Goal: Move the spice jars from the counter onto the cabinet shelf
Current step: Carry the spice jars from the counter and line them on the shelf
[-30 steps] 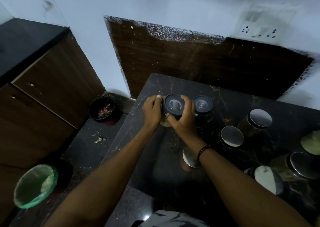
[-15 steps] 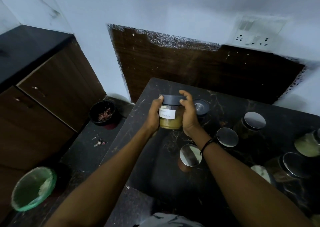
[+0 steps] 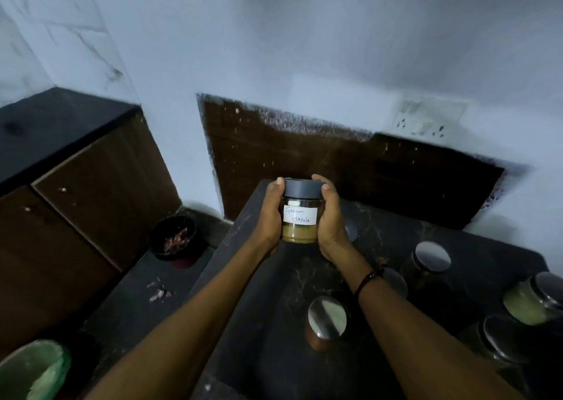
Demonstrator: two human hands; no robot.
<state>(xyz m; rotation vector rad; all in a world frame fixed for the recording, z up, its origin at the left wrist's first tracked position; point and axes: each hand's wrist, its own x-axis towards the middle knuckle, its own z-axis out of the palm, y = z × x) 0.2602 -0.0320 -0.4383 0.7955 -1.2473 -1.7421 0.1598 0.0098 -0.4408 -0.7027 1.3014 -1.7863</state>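
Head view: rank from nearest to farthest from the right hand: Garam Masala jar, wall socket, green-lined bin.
1. Garam Masala jar: in the grip of the right hand, with the left hand opposite.
2. Wall socket: up on the wall, to the right.
3. Green-lined bin: floor, far lower left.

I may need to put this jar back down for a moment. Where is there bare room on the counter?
Bare counter lies under the forearms, left of the steel-lidded jar, out to the left edge. The right side is crowded with jars. Both hands, left and right, hold the masala jar.

Dim, bluish, perhaps slightly blurred.
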